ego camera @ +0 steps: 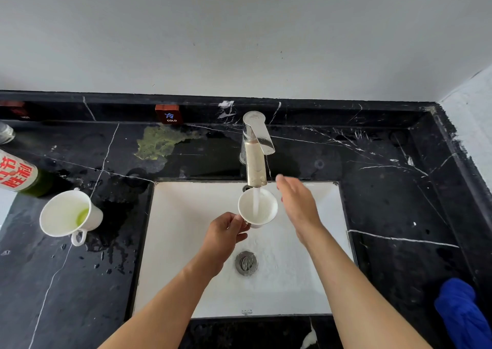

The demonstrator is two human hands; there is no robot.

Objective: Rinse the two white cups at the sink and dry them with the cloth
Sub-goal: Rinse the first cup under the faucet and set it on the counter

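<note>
Black marble counter, white rectangular sink (pixel 186 242): left hand (pixel 226 233) pinches upright white ceramic cup (pixel 257 207) under chrome tap's (pixel 255 146) stream; right hand (pixel 298 205), open and empty, hovers just right of it, nearest.

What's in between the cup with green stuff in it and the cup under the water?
In the head view, wet black marble counter and the white sink's left wall lie between the cup on the counter and the cup under the tap. Nothing stands there.

Black marble counter (pixel 386 189): cup (pixel 69 215) (green dregs), bottle (pixel 20 174), blue cloth (pixel 463 314).
</note>
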